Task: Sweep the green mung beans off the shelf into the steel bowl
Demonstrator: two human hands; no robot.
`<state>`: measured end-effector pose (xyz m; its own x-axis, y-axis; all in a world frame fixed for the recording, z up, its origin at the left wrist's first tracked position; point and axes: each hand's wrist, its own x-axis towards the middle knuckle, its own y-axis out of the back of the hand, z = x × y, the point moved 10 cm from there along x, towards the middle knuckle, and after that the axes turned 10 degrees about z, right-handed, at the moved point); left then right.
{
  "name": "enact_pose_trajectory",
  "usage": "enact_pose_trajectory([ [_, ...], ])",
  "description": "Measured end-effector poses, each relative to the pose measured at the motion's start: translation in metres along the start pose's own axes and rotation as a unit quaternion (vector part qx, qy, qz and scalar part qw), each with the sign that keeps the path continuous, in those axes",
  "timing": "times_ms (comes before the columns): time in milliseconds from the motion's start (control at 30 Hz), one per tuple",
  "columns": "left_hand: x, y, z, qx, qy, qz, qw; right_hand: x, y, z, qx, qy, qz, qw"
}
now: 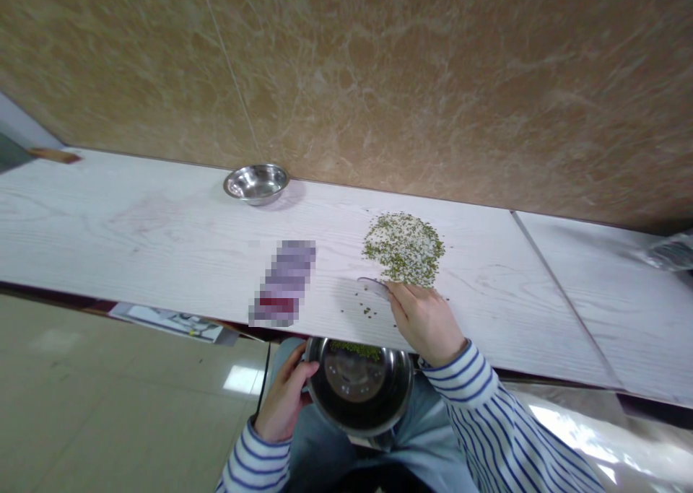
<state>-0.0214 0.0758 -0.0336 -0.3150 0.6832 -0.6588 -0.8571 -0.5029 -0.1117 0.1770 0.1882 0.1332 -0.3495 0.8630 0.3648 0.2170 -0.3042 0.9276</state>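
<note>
My left hand (286, 400) grips the rim of a steel bowl (360, 385) held below the table's near edge, over my lap. A few green beans lie along the bowl's far inner side. My right hand (425, 320) rests on the white table (162, 240) and pinches a small flat grey card (373, 287). Just beyond that hand lies a pile of mixed green beans and white grains (405, 247). A few loose beans (367, 310) lie scattered near the card.
A second, smaller steel bowl (256, 183) stands at the table's far edge against the brown marbled wall. A blurred purple and red object (283, 282) lies left of the pile. A plastic bag (671, 253) sits far right. A wooden stick (54, 156) pokes in far left.
</note>
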Motion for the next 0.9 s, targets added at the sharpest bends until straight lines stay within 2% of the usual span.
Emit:
enact_pose_trajectory([
  [133,0.003,0.002,-0.005,-0.020,0.020,-0.010,1.000,-0.005,0.002,-0.007,0.000,0.021,-0.016,1.000],
  [400,0.005,0.004,-0.005,-0.017,0.016,-0.016,1.000,-0.003,0.000,-0.015,0.003,0.030,-0.021,0.999],
  [667,0.003,0.006,-0.003,-0.007,0.010,-0.017,1.000,-0.010,0.007,-0.039,0.039,0.098,0.011,0.994],
  [900,-0.001,0.007,-0.006,0.003,0.008,-0.025,1.000,-0.021,0.016,-0.046,0.065,0.142,0.025,0.987],
])
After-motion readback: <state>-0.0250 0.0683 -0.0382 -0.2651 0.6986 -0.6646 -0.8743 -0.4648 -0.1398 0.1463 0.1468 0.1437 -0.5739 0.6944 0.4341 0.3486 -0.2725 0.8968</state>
